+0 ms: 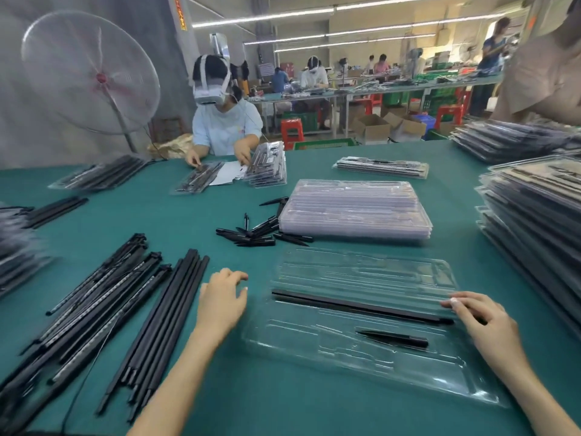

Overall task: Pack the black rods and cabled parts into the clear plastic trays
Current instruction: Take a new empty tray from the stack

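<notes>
A clear plastic tray (361, 360) lies on the green table in front of me. A long black rod (355, 305) lies across its middle slot and a short black pointed part (396, 337) sits in a lower slot. My right hand (481, 322) rests on the tray's right side, its fingertips on the rod's right end. My left hand (221, 298) hovers with relaxed fingers between the tray and a bundle of plain black rods (157, 328). Left of those lie cabled rods (88, 313).
A stack of clear trays (355, 209) stands behind my tray, with loose short black parts (257, 232) at its left. Filled trays are piled at the right edge (534, 225) and far left. A person across the table (223, 118) packs trays. A fan (88, 73) stands behind.
</notes>
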The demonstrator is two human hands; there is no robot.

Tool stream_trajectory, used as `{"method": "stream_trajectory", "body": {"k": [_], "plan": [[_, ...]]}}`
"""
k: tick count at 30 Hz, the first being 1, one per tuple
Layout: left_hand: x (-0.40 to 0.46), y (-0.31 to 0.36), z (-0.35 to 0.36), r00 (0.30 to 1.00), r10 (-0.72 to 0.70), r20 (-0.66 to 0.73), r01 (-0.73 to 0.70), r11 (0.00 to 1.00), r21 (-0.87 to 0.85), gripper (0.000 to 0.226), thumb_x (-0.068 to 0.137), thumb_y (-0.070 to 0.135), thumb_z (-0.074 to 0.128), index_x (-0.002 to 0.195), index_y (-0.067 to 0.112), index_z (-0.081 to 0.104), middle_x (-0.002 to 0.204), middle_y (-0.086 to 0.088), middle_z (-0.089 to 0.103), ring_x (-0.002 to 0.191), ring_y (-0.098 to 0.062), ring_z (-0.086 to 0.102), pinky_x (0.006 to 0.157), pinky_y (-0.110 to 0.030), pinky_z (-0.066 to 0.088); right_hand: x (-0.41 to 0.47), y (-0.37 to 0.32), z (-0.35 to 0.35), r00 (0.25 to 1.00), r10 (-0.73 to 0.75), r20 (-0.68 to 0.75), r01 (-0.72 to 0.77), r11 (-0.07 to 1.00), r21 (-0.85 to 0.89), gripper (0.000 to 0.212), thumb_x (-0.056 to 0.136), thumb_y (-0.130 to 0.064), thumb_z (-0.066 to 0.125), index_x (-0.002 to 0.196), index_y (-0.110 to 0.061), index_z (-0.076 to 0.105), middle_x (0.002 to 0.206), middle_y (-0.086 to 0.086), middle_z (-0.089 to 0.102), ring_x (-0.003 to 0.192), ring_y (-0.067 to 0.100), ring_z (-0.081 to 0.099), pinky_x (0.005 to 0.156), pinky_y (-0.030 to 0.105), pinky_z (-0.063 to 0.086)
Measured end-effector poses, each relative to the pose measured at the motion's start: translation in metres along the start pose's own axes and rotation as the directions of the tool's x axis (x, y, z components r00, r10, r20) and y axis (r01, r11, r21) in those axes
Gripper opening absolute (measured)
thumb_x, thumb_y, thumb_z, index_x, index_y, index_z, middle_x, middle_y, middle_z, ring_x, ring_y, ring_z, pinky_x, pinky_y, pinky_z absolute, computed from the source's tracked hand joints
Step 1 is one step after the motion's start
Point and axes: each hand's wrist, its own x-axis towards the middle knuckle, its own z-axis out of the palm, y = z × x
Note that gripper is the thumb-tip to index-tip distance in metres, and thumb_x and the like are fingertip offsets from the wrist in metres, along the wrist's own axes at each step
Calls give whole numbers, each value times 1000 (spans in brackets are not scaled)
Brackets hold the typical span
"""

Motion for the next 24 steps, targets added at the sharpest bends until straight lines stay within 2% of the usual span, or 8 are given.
{"method": "stream_trajectory", "body": {"k": [2, 4, 7, 12, 15, 18, 22, 24], "plan": [[4, -39, -13, 985, -149, -81, 157, 983, 96, 32, 93, 22, 54, 125, 17, 58, 121, -6, 55, 118, -25, 45, 96, -40, 33, 1, 0, 1, 1000, -3, 1, 3, 1000, -9, 23, 92, -17, 61, 77, -32, 72, 99, -13, 66, 107, 18, 50, 88, 21, 34], [5, -79, -28, 946, -295, -133, 314, 934, 167, 36, 95, 20, 51, 130, 10, 52, 129, -15, 49, 122, -32, 40, 98, -45, 32, 1, 1, 1, 1000, 7, 7, -7, 1000, -1, 23, 92, -18, 60, 78, -32, 72, 100, -9, 66, 108, 21, 51, 85, 6, 30], [0, -129, -44, 883, -460, -93, 467, 842, 270, 36, 97, 19, 47, 129, 3, 47, 134, -20, 42, 126, -36, 36, 101, -47, 34, 3, 1, 1, 1000, 18, 10, -18, 1000, -2, 23, 92, -17, 60, 78, -31, 72, 101, -6, 66, 107, 20, 53, 81, 1, 29], [-9, -164, -53, 897, -443, 7, 408, 832, 375, 33, 97, 31, 50, 123, 12, 43, 129, -12, 49, 121, -28, 44, 97, -42, 41, 5, 2, 2, 999, 51, 17, -50, 998, -25, 20, 91, -17, 60, 80, -28, 73, 104, -4, 66, 111, 21, 53, 82, 7, 34], [-9, -169, -60, 894, -448, 14, 393, 800, 453, 41, 97, 43, 44, 120, 9, 46, 126, -10, 53, 118, -24, 50, 96, -37, 43, 6, 0, 2, 997, 74, 17, -74, 997, -23, 19, 91, -15, 61, 80, -26, 73, 105, 0, 66, 108, 18, 53, 79, -1, 31], [-15, -171, -64, 925, -379, 39, 295, 778, 555, 39, 99, 45, 34, 121, 15, 48, 124, -3, 51, 118, -18, 48, 90, -31, 44, 6, -1, 3, 994, 106, 3, -106, 994, -12, 19, 92, -16, 60, 81, -24, 74, 105, 0, 66, 100, 5, 54, 75, -5, 31], [-28, -180, -71, 934, -349, -75, 352, 870, 345, 31, 101, 17, 37, 130, 7, 41, 117, -12, 42, 106, -26, 44, 78, -28, 47, 6, -7, 0, 988, 150, 33, -150, 989, -10, 19, 91, -16, 61, 80, -25, 74, 106, 0, 66, 102, 13, 56, 77, -2, 34], [-33, -178, -86, 897, -434, -77, 435, 900, -12, 27, 101, 17, 38, 121, -1, 45, 113, -24, 52, 94, -35, 56, 75, -34, 48, 10, -15, -4, 989, 143, 42, -141, 989, -51, 16, 91, -18, 62, 82, -23, 74, 105, 2, 69, 98, 16, 57, 87, 12, 38]]}}
